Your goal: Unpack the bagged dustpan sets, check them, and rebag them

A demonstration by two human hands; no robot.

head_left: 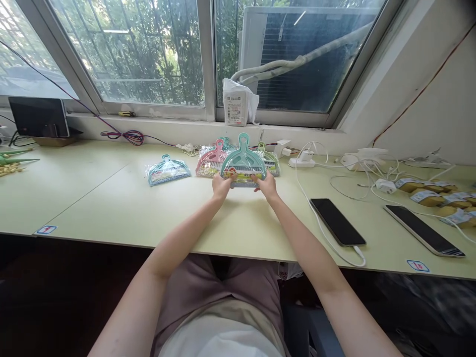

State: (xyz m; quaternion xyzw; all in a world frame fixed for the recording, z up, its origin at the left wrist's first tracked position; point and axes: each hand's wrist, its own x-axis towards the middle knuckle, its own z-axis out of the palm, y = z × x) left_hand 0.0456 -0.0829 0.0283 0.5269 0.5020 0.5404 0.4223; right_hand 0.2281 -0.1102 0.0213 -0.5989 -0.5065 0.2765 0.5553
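Note:
Between my two hands is a teal dustpan and brush set (243, 161) in clear wrapping, held upright with its looped handle pointing up. My left hand (222, 186) grips its lower left corner, thumb on the front. On the lower right corner, my right hand (267, 186) holds it the same way. Behind it lie a pink wrapped dustpan set (211, 157) and a green one (271, 161), both partly covered. A blue wrapped dustpan set (168, 170) lies apart on the table to the left.
On the right of the table (148, 213) lie a phone (337, 221) with a charging cable, a second dark-screened device (423, 230), tangled white cables and yellow wrapped bundles (427, 197). A tablet (38, 117) stands far left. A white package (236, 108) sits on the windowsill.

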